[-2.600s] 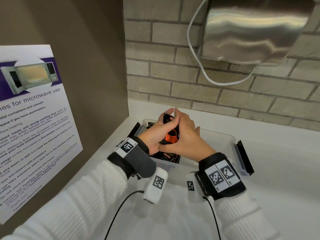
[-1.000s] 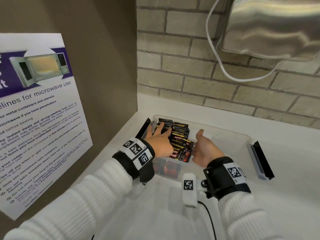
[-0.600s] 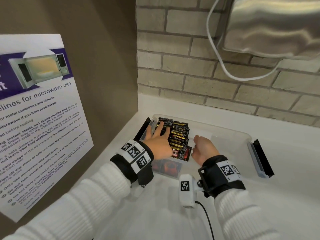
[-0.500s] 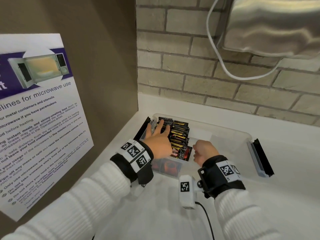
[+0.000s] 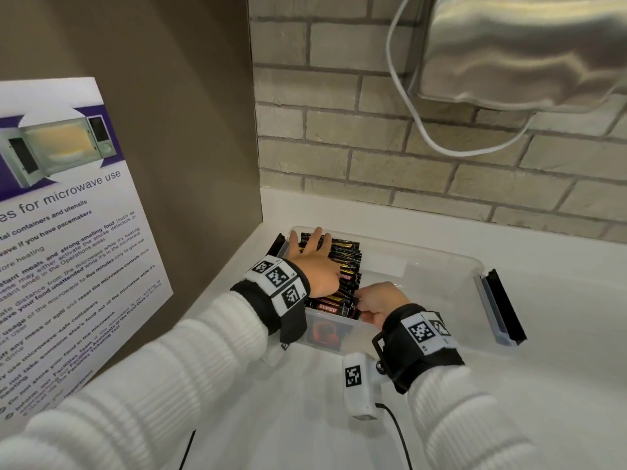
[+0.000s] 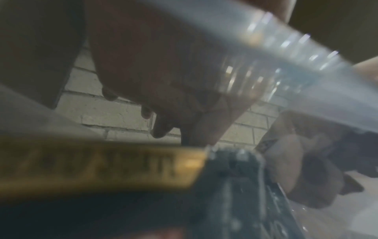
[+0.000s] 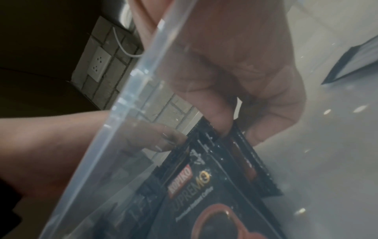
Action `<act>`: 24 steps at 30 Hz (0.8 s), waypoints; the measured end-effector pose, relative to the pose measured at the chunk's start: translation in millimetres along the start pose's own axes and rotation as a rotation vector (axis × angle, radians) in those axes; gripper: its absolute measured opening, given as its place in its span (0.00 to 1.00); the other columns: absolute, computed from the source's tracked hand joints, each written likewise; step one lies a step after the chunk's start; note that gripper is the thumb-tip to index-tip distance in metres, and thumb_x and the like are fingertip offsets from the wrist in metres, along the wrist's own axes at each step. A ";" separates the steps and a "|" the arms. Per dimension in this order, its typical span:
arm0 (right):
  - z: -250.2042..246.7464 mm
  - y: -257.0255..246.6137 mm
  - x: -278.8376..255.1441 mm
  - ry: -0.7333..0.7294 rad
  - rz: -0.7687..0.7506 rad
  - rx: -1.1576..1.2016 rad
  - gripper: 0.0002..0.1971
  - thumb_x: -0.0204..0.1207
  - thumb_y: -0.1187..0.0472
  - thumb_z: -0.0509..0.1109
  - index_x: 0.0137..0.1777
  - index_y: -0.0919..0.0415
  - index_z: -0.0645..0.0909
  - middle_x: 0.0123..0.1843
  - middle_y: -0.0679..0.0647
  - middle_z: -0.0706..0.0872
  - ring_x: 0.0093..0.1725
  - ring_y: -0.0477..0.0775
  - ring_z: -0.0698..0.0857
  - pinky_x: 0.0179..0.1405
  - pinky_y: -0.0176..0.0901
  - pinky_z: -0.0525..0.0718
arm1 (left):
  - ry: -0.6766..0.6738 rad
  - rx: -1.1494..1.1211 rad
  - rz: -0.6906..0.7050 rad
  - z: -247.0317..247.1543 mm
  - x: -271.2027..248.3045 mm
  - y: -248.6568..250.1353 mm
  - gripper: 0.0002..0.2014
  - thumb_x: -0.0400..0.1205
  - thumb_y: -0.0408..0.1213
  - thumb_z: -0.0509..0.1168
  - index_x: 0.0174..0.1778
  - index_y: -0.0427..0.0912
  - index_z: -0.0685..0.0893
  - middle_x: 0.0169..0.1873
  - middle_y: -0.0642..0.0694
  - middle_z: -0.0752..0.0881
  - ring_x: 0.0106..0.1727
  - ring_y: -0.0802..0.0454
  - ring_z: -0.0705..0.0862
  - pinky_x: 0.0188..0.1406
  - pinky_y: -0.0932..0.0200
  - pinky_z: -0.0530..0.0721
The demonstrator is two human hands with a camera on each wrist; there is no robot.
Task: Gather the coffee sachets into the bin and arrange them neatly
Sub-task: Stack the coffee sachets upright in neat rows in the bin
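While our left hand [image 5: 314, 262] lies flat on the sachets [image 5: 346, 256], right hand [image 5: 378, 300], nearer, pinches the front sachet [image 7: 206, 161] w/ a narrow grip; row runs front-to-back in bin [image 5: 441, 266].

The left hand [image 5: 314, 266] hides most sachets [image 5: 346, 262]; left wrist view is blurred.

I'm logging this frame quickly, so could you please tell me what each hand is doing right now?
Left hand: open, fingers straight, resting on the coffee sachets in the bin.
Right hand: fingers curled, pinching the front sachets.
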State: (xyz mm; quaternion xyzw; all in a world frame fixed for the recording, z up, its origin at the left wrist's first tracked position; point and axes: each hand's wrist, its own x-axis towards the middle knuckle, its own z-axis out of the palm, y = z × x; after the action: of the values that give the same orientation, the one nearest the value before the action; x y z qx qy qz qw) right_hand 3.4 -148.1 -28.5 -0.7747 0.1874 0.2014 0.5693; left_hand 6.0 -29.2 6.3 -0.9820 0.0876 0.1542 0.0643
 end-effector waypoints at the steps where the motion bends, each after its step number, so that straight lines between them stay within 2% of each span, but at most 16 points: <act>1: -0.4 0.4 0.9 0.014 -0.021 -0.016 0.17 0.80 0.76 0.59 0.68 0.78 0.74 0.63 0.68 0.81 0.41 0.57 0.76 0.47 0.44 0.79 | 0.000 0.005 0.001 0.1 -0.6 -0.1 0.24 0.80 0.32 0.55 0.71 0.56 0.75 0.82 0.41 0.39 0.80 0.38 0.30 0.73 0.25 0.31; 3: -4.0 3.1 2.6 0.052 -0.042 0.028 0.12 0.79 0.76 0.60 0.59 0.79 0.79 0.50 0.68 0.83 0.32 0.54 0.75 0.34 0.44 0.77 | 0.017 0.003 -0.002 0.2 -2.6 -2.1 0.24 0.79 0.32 0.55 0.69 0.57 0.77 0.83 0.43 0.40 0.81 0.39 0.30 0.73 0.26 0.30; 4: -4.9 3.0 3.5 0.062 -0.040 0.068 0.08 0.79 0.76 0.59 0.50 0.77 0.80 0.45 0.68 0.83 0.30 0.54 0.75 0.28 0.43 0.76 | 0.028 -0.003 -0.005 0.9 -3.0 -4.2 0.24 0.79 0.32 0.56 0.68 0.59 0.78 0.83 0.44 0.40 0.81 0.40 0.30 0.73 0.27 0.29; 5: -6.6 3.3 3.8 0.048 -0.034 0.092 0.08 0.80 0.75 0.59 0.41 0.72 0.77 0.42 0.66 0.82 0.29 0.53 0.75 0.24 0.42 0.78 | 0.042 -0.011 -0.005 1.7 -3.0 -6.3 0.24 0.79 0.32 0.56 0.68 0.60 0.78 0.83 0.45 0.41 0.81 0.41 0.31 0.73 0.27 0.28; 6: -7.6 3.5 4.4 0.017 -0.039 0.107 0.12 0.81 0.74 0.57 0.36 0.66 0.73 0.39 0.62 0.80 0.29 0.52 0.76 0.21 0.38 0.79 | 0.057 -0.016 -0.002 2.8 -2.9 -8.7 0.24 0.79 0.33 0.57 0.67 0.61 0.79 0.83 0.46 0.42 0.81 0.42 0.31 0.73 0.27 0.28; 7: -7.7 3.8 4.5 -0.005 -0.046 0.129 0.15 0.82 0.74 0.56 0.34 0.62 0.70 0.36 0.59 0.77 0.29 0.51 0.76 0.20 0.36 0.80 | 0.070 -0.021 0.001 3.5 -3.5 -10.9 0.24 0.79 0.33 0.57 0.67 0.62 0.79 0.83 0.47 0.43 0.82 0.43 0.32 0.73 0.27 0.28; 9: -9.1 3.7 3.3 -0.009 -0.058 0.145 0.17 0.82 0.74 0.55 0.32 0.60 0.68 0.33 0.55 0.74 0.30 0.49 0.75 0.26 0.37 0.80 | 0.081 -0.035 0.000 4.4 -5.8 -13.7 0.23 0.79 0.33 0.56 0.65 0.62 0.81 0.83 0.48 0.45 0.82 0.43 0.33 0.73 0.27 0.28; 15: -9.9 7.1 10.4 0.001 -0.083 0.207 0.16 0.80 0.75 0.57 0.32 0.59 0.69 0.35 0.54 0.73 0.33 0.49 0.75 0.44 0.45 0.81 | 0.111 -0.055 0.008 8.6 -7.4 -14.1 0.20 0.81 0.37 0.56 0.64 0.62 0.82 0.83 0.48 0.49 0.83 0.44 0.36 0.73 0.27 0.29; 16: -9.3 6.6 10.1 -0.009 -0.077 0.207 0.14 0.80 0.75 0.58 0.34 0.60 0.71 0.36 0.54 0.74 0.34 0.49 0.75 0.44 0.44 0.82 | 0.107 -0.057 0.004 9.1 -7.1 -13.7 0.20 0.81 0.37 0.56 0.65 0.62 0.81 0.83 0.48 0.49 0.83 0.44 0.36 0.73 0.27 0.29; 18: -9.1 5.3 10.5 -0.051 -0.066 0.189 0.08 0.80 0.75 0.58 0.45 0.63 0.73 0.40 0.56 0.75 0.35 0.48 0.76 0.33 0.36 0.84 | 0.099 -0.064 0.001 9.1 -7.8 -12.7 0.20 0.82 0.38 0.56 0.66 0.61 0.80 0.83 0.47 0.49 0.83 0.44 0.37 0.74 0.27 0.30; 20: -7.2 4.0 6.7 -0.080 -0.034 0.157 0.09 0.79 0.77 0.58 0.51 0.63 0.71 0.45 0.58 0.76 0.36 0.51 0.78 0.21 0.28 0.82 | 0.094 -0.074 0.000 9.7 -8.2 -11.9 0.20 0.82 0.38 0.56 0.67 0.61 0.80 0.83 0.47 0.48 0.83 0.43 0.37 0.75 0.28 0.31; 22: -4.5 3.4 4.3 -0.072 -0.023 0.029 0.11 0.77 0.78 0.61 0.48 0.61 0.72 0.50 0.60 0.77 0.44 0.54 0.79 0.24 0.28 0.82 | 0.097 -0.078 -0.002 10.9 -7.6 -11.8 0.20 0.82 0.38 0.56 0.67 0.61 0.79 0.83 0.46 0.49 0.83 0.43 0.37 0.75 0.28 0.32; 24: -2.0 0.3 6.1 -0.043 -0.045 -0.056 0.12 0.76 0.77 0.63 0.53 0.62 0.73 0.53 0.60 0.75 0.48 0.53 0.77 0.25 0.27 0.80 | 0.100 -0.082 -0.001 11.3 -6.7 -11.9 0.19 0.82 0.39 0.56 0.66 0.60 0.80 0.83 0.46 0.49 0.83 0.43 0.38 0.75 0.28 0.32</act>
State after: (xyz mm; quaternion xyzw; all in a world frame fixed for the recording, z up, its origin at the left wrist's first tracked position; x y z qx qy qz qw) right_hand 8.6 -150.5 -31.5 -0.7897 0.1520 0.2105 0.5558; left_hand -1.2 -14.8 -1.1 -0.9904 0.0837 0.1083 0.0195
